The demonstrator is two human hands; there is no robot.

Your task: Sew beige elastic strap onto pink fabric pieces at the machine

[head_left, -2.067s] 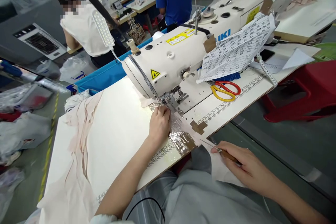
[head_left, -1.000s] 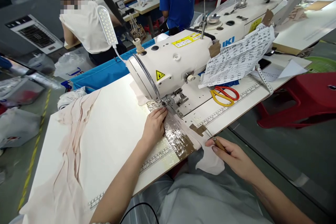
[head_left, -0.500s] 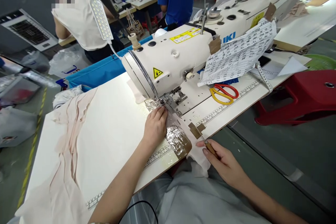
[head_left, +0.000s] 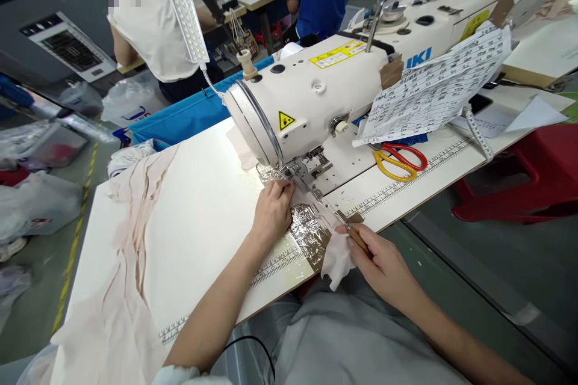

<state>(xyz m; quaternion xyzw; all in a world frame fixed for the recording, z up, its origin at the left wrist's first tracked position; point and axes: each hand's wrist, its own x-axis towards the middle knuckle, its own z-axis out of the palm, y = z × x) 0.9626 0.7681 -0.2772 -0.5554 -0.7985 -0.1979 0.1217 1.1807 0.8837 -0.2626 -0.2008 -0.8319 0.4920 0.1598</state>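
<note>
My left hand [head_left: 272, 212] lies curled on pale fabric just in front of the presser foot [head_left: 301, 175] of a cream sewing machine [head_left: 316, 90]. Its fingertips press the cloth down onto a shiny taped patch [head_left: 307, 230] of the table. My right hand [head_left: 378, 255] is closed on a thin awl with a wooden handle [head_left: 354, 236], its metal tip pointing toward the needle. A small piece of pale fabric [head_left: 336, 260] hangs over the table edge under that hand.
Pink cloth [head_left: 130, 240] trails down the table's left side. Red and yellow scissors [head_left: 400, 161] lie right of the machine under a printed sheet [head_left: 438, 90]. A red stool [head_left: 528, 174] stands at right. A lamp [head_left: 189, 27] and two people at other benches are behind.
My right hand has moved up and left with the awl, from beside my lap to the table edge near the needle. The hanging fabric piece has been drawn shorter. My left hand stays put.
</note>
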